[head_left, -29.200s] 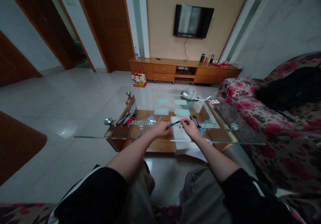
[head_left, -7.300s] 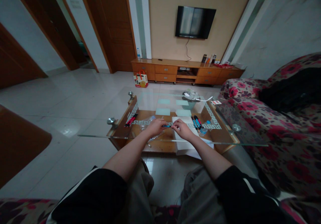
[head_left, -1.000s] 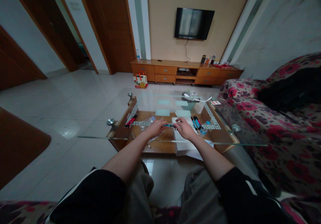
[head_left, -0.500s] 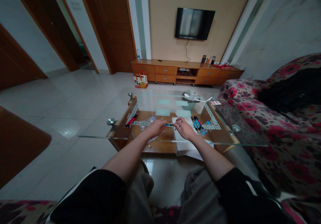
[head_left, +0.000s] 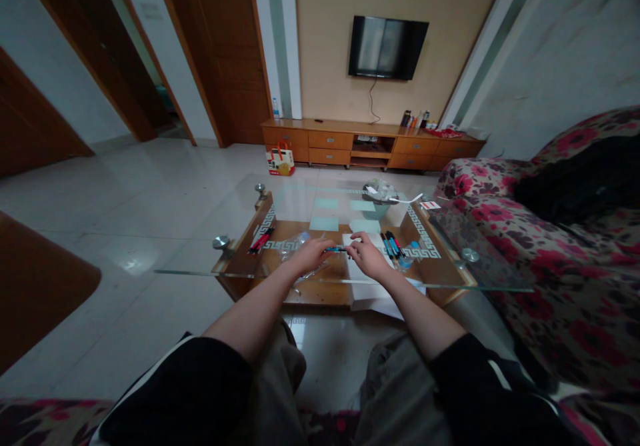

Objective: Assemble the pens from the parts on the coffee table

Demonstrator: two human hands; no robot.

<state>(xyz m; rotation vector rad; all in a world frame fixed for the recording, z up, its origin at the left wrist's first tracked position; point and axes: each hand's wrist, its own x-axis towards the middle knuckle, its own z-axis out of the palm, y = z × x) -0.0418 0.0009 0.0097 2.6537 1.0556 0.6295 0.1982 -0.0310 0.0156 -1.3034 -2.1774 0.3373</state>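
Observation:
Over the glass coffee table [head_left: 200, 274], a blue and black pen [head_left: 337, 249] lies level between my two hands. My left hand [head_left: 314, 254] is closed round its blue end. The fingertips of my right hand [head_left: 367, 257] pinch its dark end. Several blue, black and pink pens [head_left: 393, 245] lie right of my right hand. A bunch of red and black pens [head_left: 261, 240] rests at the table's left side. Clear plastic wrapping [head_left: 289, 249] shows beside and partly behind my left hand.
A basket [head_left: 376, 209] with a plastic bag in it is at the table's far side. A red and white card [head_left: 430, 205] lies near the right edge. White sheets [head_left: 377, 297] show below my right hand. A flowered sofa [head_left: 530, 233] stands on the right.

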